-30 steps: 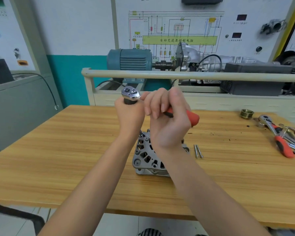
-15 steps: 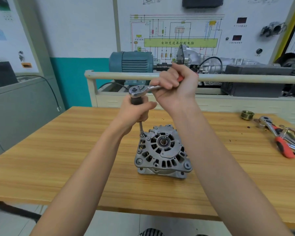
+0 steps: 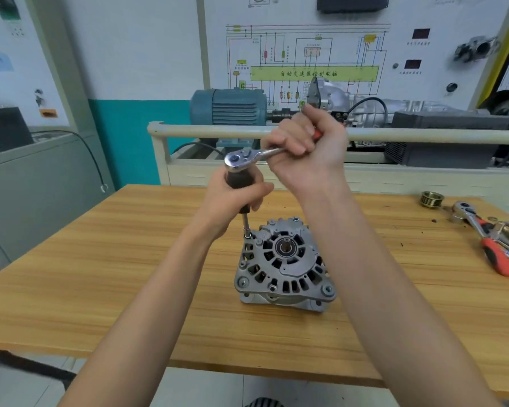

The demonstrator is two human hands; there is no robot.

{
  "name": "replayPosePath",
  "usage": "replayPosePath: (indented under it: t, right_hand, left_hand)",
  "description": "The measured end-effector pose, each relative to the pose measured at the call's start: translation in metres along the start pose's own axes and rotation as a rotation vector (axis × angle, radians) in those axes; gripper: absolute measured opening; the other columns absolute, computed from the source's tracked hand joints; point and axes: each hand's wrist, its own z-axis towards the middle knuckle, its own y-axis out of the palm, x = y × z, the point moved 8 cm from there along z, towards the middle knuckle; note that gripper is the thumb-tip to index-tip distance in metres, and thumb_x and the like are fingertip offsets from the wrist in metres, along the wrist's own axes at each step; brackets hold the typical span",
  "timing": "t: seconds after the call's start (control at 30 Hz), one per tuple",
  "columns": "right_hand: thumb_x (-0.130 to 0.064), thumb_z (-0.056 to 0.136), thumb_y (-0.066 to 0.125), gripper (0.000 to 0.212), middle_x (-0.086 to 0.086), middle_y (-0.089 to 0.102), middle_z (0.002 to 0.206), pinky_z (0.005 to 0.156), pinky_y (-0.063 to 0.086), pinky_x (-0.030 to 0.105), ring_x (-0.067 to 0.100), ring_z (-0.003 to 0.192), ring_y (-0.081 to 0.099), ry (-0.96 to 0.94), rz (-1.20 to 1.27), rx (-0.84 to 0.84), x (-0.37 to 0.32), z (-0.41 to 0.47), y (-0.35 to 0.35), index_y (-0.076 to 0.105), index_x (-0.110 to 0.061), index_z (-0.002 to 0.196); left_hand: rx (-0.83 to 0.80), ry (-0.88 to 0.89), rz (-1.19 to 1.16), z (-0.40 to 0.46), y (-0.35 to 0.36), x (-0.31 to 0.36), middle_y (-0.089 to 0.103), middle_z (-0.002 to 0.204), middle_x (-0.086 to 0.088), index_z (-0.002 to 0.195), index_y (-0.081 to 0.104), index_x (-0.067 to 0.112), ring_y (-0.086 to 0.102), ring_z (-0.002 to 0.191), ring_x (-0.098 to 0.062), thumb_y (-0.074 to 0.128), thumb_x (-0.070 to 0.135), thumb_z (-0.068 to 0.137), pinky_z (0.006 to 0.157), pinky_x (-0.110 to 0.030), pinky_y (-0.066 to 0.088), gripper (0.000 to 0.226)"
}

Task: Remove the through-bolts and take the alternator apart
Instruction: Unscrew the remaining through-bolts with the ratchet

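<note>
The alternator (image 3: 284,264) stands mid-table (image 3: 100,274), just below both hands. The left hand (image 3: 232,198) grips the extension bar (image 3: 246,223) – the right hand (image 3: 309,154) clasps the ratchet (image 3: 247,158) handle. Bare wood lies all around.

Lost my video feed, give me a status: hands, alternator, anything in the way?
Left hand grips the extension bar; right hand grips the ratchet handle. Socket on a bolt at the alternator rim's far left. Nothing in the way.
</note>
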Motion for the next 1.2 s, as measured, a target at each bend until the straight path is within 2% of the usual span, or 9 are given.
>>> replayPosePath:
  t: [0.07,0.17,0.27,0.4,0.53,0.6,0.77,0.87,1.2]
  right_hand:
    - [-0.017,0.093,0.04,0.05,-0.006,0.024,0.032,0.038,0.029,0.013,0.01,0.024,0.022,0.112,0.101,0.048,0.003,0.013,0.0,0.033,-0.014,0.043]
    - [-0.017,0.093,0.04,0.051,-0.006,0.023,0.032,0.037,0.024,0.012,0.009,0.023,0.021,0.105,0.099,0.063,0.002,0.014,0.001,0.032,-0.014,0.042]
    - [-0.014,0.091,0.037,0.05,-0.005,0.022,0.033,0.037,0.026,0.016,0.01,0.027,0.019,-0.071,0.042,0.036,-0.003,-0.005,-0.003,0.032,-0.016,0.041]
    - [-0.01,0.09,0.033,0.049,-0.003,0.025,0.036,0.046,0.035,0.025,0.012,0.035,0.023,-0.374,-0.018,-0.084,0.002,-0.045,-0.005,0.034,-0.017,0.042]
    - [-0.012,0.09,0.034,0.048,-0.003,0.028,0.037,0.051,0.038,0.027,0.013,0.037,0.025,-0.409,-0.086,-0.146,0.005,-0.048,0.0,0.036,-0.017,0.042]
    - [-0.012,0.092,0.033,0.052,-0.004,0.025,0.035,0.046,0.035,0.022,0.012,0.033,0.024,-0.277,-0.062,-0.077,-0.001,-0.03,-0.002,0.035,-0.016,0.04]
    - [-0.014,0.092,0.039,0.047,-0.007,0.023,0.034,0.042,0.024,0.015,0.009,0.026,0.02,0.216,0.008,0.139,0.001,0.015,-0.004,0.03,-0.016,0.046]
    - [-0.013,0.092,0.04,0.046,-0.007,0.023,0.034,0.04,0.024,0.014,0.009,0.025,0.02,0.255,-0.026,0.119,0.004,0.022,-0.001,0.029,-0.016,0.047]
    - [-0.011,0.096,0.03,0.053,-0.002,0.026,0.038,0.051,0.037,0.027,0.013,0.038,0.024,-0.394,-0.021,-0.049,0.003,-0.048,-0.004,0.035,-0.017,0.043]
  left_hand:
    - [-0.151,-0.043,-0.015,0.002,0.008,-0.001,0.042,0.043,0.004,0.049,0.052,0.023,0.039,0.041,-0.018,0.07,0.014,0.07,0.049,-0.025,0.037,0.028]
    - [-0.137,-0.138,-0.014,0.004,0.01,-0.009,0.034,0.039,0.007,0.041,0.043,0.022,0.029,0.036,-0.011,0.066,0.002,0.075,0.043,-0.021,0.027,0.046]
    - [0.084,-0.164,0.014,0.004,0.002,-0.014,0.034,0.037,0.008,0.038,0.04,0.023,0.028,0.034,-0.009,0.059,-0.012,0.08,0.041,-0.018,0.027,0.058]
    - [0.422,-0.174,0.057,-0.004,-0.01,-0.012,0.044,0.053,-0.005,0.055,0.043,0.016,0.039,0.051,-0.015,0.059,-0.009,0.078,0.052,-0.025,0.034,0.038]
    - [0.532,-0.176,0.021,-0.007,-0.012,-0.013,0.042,0.063,-0.008,0.06,0.045,0.016,0.037,0.062,-0.018,0.063,-0.004,0.077,0.058,-0.032,0.033,0.032]
    - [0.473,-0.15,0.054,-0.005,-0.012,-0.012,0.04,0.05,0.0,0.055,0.042,0.015,0.035,0.049,-0.016,0.065,-0.003,0.075,0.051,-0.027,0.032,0.034]
    - [-0.087,-0.056,-0.002,0.001,0.008,-0.002,0.04,0.041,0.004,0.049,0.05,0.019,0.035,0.038,-0.016,0.065,0.005,0.075,0.046,-0.025,0.032,0.033]
    - [-0.126,-0.11,0.025,0.003,0.009,-0.003,0.036,0.04,0.005,0.046,0.045,0.018,0.03,0.038,-0.015,0.065,0.005,0.075,0.045,-0.025,0.027,0.037]
    - [0.559,-0.142,0.027,-0.004,-0.011,-0.008,0.043,0.057,-0.004,0.056,0.043,0.017,0.036,0.057,-0.016,0.062,-0.004,0.078,0.053,-0.028,0.03,0.036]
